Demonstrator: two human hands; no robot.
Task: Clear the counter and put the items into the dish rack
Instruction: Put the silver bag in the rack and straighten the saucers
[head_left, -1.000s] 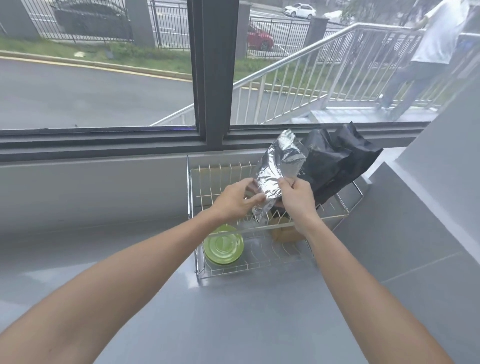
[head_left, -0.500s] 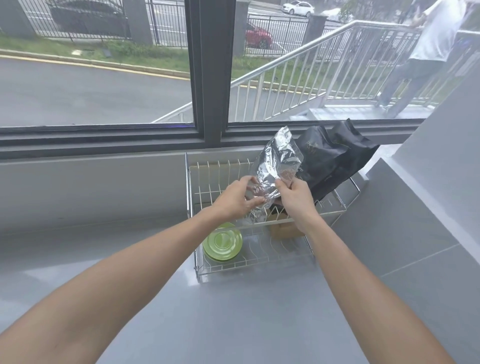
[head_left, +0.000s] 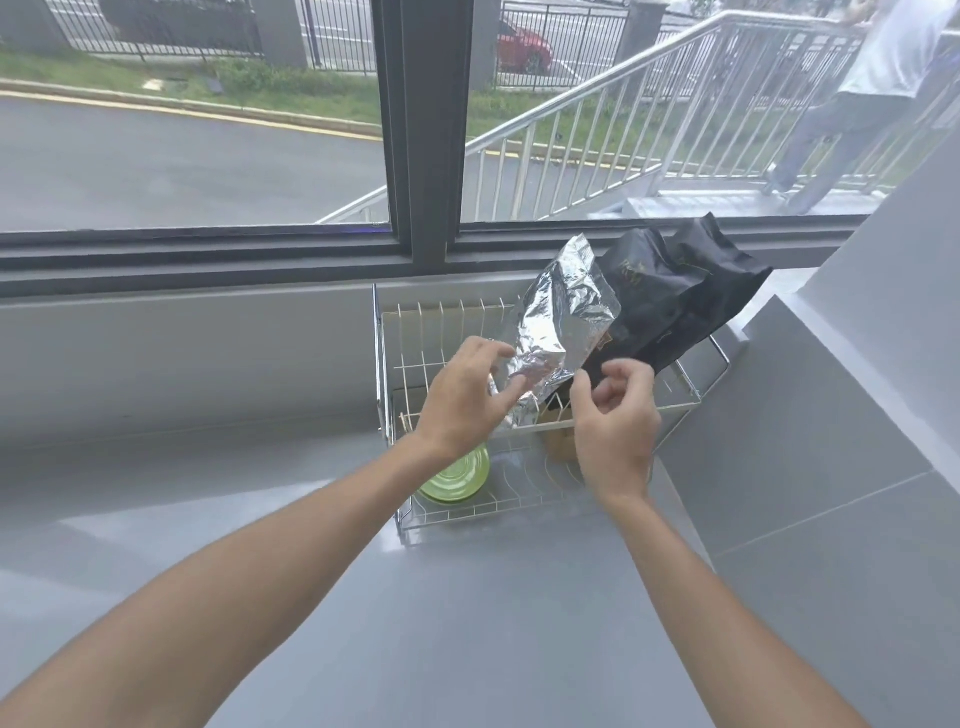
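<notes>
A crumpled silver foil bag (head_left: 561, 322) stands upright in the wire dish rack (head_left: 387, 395), leaning on a black bag (head_left: 670, 296) behind it. My left hand (head_left: 460, 400) is at the foil bag's lower left. Its thumb and index finger are spread around the bag's corner and only lightly touch it. My right hand (head_left: 613, 431) hovers just right of the foil bag with loosely curled fingers, holding nothing. A green plate (head_left: 462, 478) lies on the rack's lower level, partly hidden by my left wrist. A brown item (head_left: 558, 441) sits beside it, mostly hidden.
The rack stands against the low wall under the window, on a grey counter (head_left: 467, 623). A grey slanted wall (head_left: 831, 415) rises close on the right. The window frame (head_left: 423, 130) stands behind the rack.
Both hands gripped the foil bag before. My right hand has let go and pulled back toward me; my left hand's fingers have spread. The bag sits lower in the rack.
</notes>
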